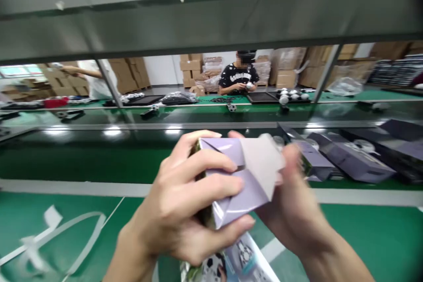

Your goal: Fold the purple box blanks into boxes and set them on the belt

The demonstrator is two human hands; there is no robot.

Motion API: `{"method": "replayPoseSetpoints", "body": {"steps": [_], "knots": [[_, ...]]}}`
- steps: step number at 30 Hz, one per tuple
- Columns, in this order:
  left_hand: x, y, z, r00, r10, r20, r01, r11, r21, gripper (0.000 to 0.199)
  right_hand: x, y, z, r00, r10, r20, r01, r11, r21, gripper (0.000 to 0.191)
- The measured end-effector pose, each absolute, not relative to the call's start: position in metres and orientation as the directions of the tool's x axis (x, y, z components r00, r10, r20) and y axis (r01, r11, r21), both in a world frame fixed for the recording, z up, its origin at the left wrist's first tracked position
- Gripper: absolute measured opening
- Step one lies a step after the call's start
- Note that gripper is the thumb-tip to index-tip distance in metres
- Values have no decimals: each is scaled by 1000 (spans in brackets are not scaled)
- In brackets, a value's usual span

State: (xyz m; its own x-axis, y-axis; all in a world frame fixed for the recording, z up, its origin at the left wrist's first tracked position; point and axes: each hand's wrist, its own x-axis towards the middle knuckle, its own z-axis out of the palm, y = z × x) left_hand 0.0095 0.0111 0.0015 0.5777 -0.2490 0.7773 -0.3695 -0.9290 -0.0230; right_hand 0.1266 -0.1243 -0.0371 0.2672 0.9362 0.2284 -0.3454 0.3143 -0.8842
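A carton with a lilac end and soccer-ball pictures on its side is held up in front of me, tilted. My left hand grips it from the left, with fingers bent over the folded lilac flaps. On the other side my right hand holds the carton's right edge, beside a pale flap that stands partly out. The right thumb is blurred, and its other fingers are mostly hidden behind the carton.
Several lilac cartons lie at the right on the green conveyor. White strips lie at the lower left. A metal shelf spans overhead. Across the line, a person holds a small ball near a tray of balls.
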Motion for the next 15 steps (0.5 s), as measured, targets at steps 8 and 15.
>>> {"method": "replayPoseSetpoints", "body": {"steps": [8, 15], "knots": [[12, 11, -6, 580, -257, 773, -352, -935, -47, 45, 135, -122, -27, 309, 933, 186, 22, 188, -982, 30], [20, 8, -11, 567, -285, 773, -427, -904, -20, 57, 140, -128, -33, 261, 942, 213, -178, 264, -948, 46]]}}
